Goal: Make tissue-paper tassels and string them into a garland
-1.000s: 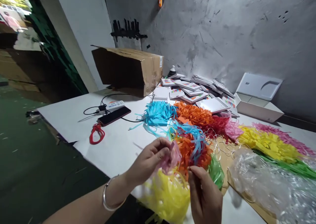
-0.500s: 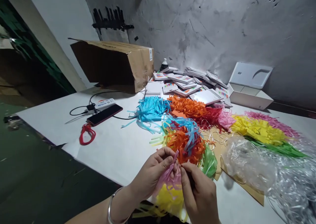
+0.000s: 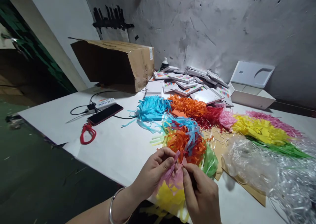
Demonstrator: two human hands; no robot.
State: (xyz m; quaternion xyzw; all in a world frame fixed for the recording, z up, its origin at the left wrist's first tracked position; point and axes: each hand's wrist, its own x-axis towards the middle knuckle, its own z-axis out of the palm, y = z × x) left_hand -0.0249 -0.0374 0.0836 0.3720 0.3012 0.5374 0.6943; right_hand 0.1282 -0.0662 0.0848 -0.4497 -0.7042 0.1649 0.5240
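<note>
My left hand (image 3: 154,171), with a silver bangle on its wrist, is closed on a pink tissue-paper tassel (image 3: 170,179) near the table's front edge. Thumb and fingers of my right hand (image 3: 201,191) pinch close beside the tassel's top; what lies in that pinch is too small to make out. Yellow tassel strips (image 3: 170,196) hang below the pink ones, over the table edge. Just beyond both hands lie orange tassels (image 3: 176,140), light blue strips (image 3: 194,128) and a green tassel (image 3: 209,161).
Bunches of blue (image 3: 154,109), orange (image 3: 189,105) and yellow (image 3: 260,128) tassels lie across the table. Clear plastic wrap (image 3: 251,160) is at right. Behind are flat white packs (image 3: 182,77), a cardboard box (image 3: 142,64) and an open white box (image 3: 251,95). A phone (image 3: 105,114) lies left.
My right hand has shifted slightly to the right, and the gap between the fingertips of both hands is a little wider. My left hand keeps its hold on the pink tassel.
</note>
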